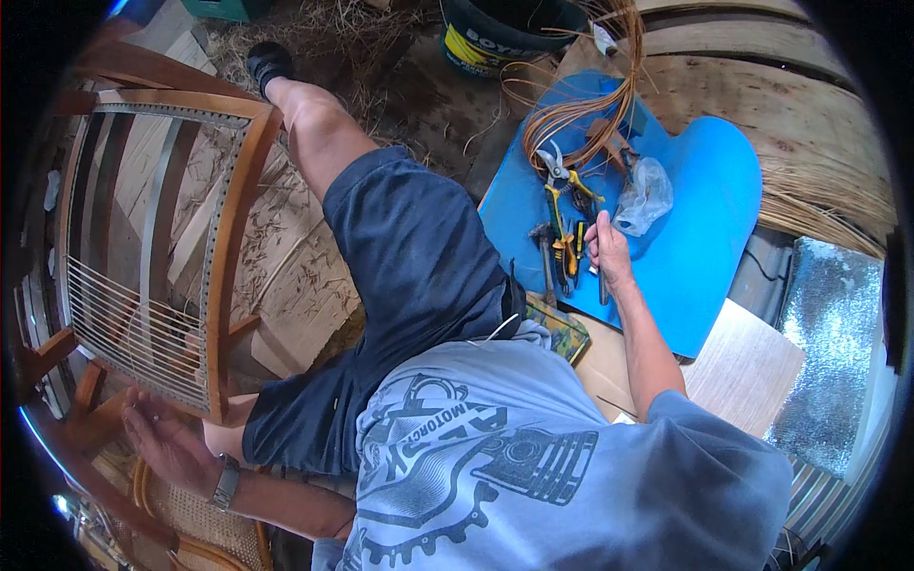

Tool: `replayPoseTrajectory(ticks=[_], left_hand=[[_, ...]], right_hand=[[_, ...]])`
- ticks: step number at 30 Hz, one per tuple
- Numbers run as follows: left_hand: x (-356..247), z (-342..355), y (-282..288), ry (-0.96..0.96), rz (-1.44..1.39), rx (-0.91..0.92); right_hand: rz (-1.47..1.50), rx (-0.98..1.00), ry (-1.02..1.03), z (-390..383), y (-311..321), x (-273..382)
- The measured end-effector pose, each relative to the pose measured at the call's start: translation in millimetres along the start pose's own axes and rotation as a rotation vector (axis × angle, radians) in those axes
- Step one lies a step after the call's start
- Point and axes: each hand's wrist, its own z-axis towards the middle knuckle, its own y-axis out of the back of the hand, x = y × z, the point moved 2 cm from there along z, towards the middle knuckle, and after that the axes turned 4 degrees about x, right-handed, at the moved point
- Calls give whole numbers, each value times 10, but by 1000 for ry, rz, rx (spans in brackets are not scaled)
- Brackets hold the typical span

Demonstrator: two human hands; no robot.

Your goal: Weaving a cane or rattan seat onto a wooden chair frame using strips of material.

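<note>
A wooden chair frame (238,238) stands at my left, with pale cane strands (133,319) strung side by side across its lower part. Just below its bottom rail is my left hand (169,443), fingers loosely extended and apart, holding nothing that I can see. On the right, my right hand (609,249) is closed round a slim dark rod-shaped tool (603,288) over a blue mat (705,219). Beside that hand lie yellow-handled pruning shears (554,181), pliers (566,255), a hammer (546,257) and a crumpled clear plastic bag (645,197).
A coil of brown cane (581,119) rests at the mat's far edge. Behind it stands a black bucket (514,33). Cane scraps litter the cardboard (286,257) between chair and leg. Cane bundles (809,195) and a silvery foil sheet (828,352) lie far right.
</note>
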Motion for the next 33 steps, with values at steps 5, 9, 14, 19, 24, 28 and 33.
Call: replayPoseTrajectory(ticks=[5, 9, 14, 19, 24, 28, 33], left_hand=[[-78, -56, -88, -7, 223, -137], [-117, -51, -272, 8, 265, -98], [-106, -69, -524, -31, 313, -46], [-15, -129, -652, 20, 339, -21], [-53, -262, -587, 19, 296, -58], [-49, -360, -438, 36, 316, -196], [35, -356, -312, 91, 282, -231]], right_hand=[[29, 111, 93, 136, -343, 232], [33, 200, 86, 199, -738, 537], [199, 329, 369, 494, -1319, 1076], [-336, 827, 142, 1405, -2214, 1327], [-1296, 1126, -12, 1926, -3196, 1002], [-1045, 978, 203, 1989, -4002, 1258], [-680, 775, 376, 1929, -4718, 1765]])
